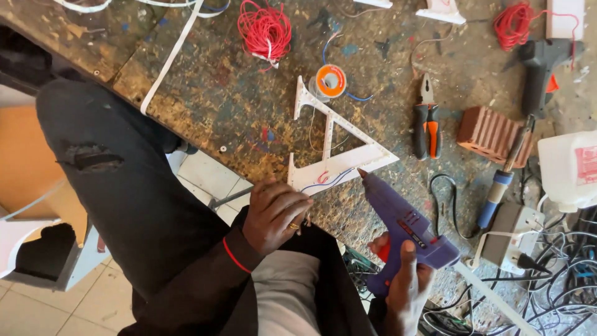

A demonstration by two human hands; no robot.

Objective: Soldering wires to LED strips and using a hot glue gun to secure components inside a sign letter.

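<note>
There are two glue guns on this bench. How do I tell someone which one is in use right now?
Start at the white letter-shaped frame lying on the stained workbench. The purple glue gun has its nozzle at the frame's lower right edge, gripped by the right hand, while the left hand steadies the frame. The other glue gun, black, lies unheld at the bench's far right.

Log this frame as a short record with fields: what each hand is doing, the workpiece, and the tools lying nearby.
left hand: pressing down the near edge of the white letter frame
right hand: holding the purple glue gun, nozzle touching the frame's near corner
workpiece: white A-shaped frame with red and blue wires, flat on the workbench
nearby tools: pliers, black glue gun, soldering iron
other: red wire coil, solder spool, brick
</note>
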